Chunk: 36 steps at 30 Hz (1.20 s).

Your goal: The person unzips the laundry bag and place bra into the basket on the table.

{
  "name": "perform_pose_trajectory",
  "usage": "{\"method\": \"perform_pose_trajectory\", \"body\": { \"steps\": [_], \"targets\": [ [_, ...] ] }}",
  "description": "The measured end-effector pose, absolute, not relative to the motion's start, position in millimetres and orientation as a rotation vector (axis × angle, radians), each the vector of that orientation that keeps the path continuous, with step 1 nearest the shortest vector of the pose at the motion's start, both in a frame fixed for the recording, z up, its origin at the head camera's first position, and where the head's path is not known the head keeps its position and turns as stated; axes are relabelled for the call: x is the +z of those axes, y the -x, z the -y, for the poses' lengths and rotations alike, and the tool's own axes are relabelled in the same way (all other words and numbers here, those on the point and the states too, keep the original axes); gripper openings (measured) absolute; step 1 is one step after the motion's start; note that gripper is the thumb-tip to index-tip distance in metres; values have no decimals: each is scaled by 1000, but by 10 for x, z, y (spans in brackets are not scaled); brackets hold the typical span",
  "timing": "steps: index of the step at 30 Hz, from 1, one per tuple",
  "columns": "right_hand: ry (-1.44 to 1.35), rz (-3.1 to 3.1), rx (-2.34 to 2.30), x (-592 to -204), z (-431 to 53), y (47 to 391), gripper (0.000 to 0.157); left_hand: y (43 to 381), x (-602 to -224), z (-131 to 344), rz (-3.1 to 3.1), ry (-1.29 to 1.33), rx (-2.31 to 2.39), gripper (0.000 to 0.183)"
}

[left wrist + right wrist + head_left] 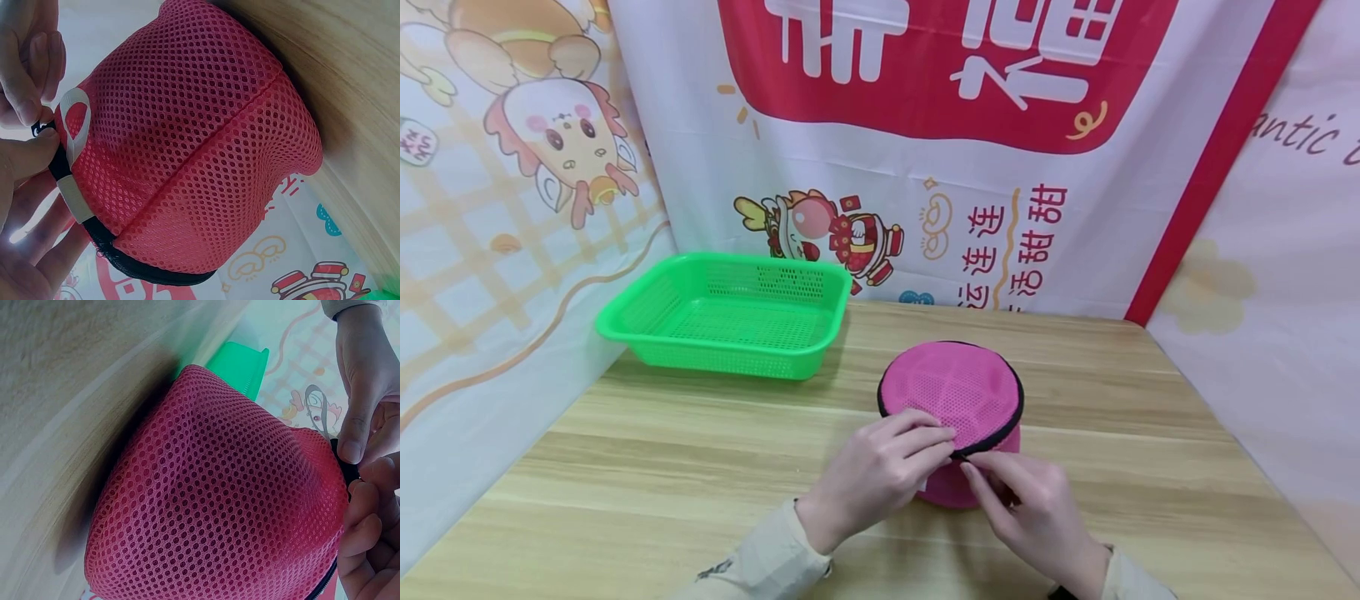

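A pink mesh laundry bag [951, 387] stands upright on the table, its round top rimmed by a black zipper [1000, 435]. My left hand [883, 467] grips the near left of the rim, fingers over the top and thumb below, as the left wrist view shows. Right beside it, my right hand [1037, 504] pinches the zipper at the front, where the fingertips of both hands nearly meet. The zipper pull itself is hidden by the fingers. A white loop [76, 125] hangs from the rim near the left thumb. The mesh side [219, 487] bulges slightly.
A green plastic basket [722, 362] sits at the back left of the wooden table [700, 467]. Printed cloth [880, 158] hangs along the back, with more cloth on both sides.
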State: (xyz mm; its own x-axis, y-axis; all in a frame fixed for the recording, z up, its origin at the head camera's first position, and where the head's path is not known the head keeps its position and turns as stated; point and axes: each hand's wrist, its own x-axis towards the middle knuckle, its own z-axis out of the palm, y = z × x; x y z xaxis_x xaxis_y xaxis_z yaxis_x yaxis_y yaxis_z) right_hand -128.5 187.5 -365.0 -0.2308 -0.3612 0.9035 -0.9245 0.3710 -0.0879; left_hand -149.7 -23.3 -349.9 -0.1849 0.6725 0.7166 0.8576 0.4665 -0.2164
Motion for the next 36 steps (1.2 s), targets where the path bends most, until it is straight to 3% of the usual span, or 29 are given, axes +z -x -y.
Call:
{"method": "perform_pose_trajectory", "body": {
  "steps": [36],
  "targets": [
    [-1104, 1815, 829, -3684, -1896, 1277, 22, 1489, -3495, 253, 1936, 1253, -273, 19]
  ]
}}
